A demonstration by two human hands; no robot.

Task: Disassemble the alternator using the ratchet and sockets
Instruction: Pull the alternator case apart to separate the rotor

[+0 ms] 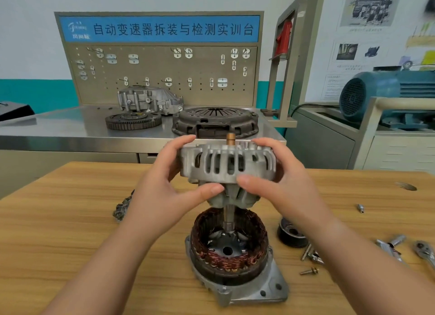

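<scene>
Both hands hold the alternator's slotted aluminium end housing [227, 161] in the air, with the rotor [231, 198] and its shaft hanging below it. My left hand [169, 180] grips the housing's left side; my right hand [280, 178] grips its right side. Directly underneath, on the wooden table [70, 220], stands the other housing half [266, 288] with the copper-wound stator [228, 246] in it. The shaft's lower tip sits just inside the stator ring. A ratchet [426, 253] lies at the right edge, partly cut off.
A black pulley [292, 236] lies right of the stator, with bolts [309, 271] and small tools [390, 246] scattered further right. A dark part [122, 208] lies left. Behind stands a steel bench [58, 126] with a clutch cover [215, 121], flywheel [133, 120] and pegboard.
</scene>
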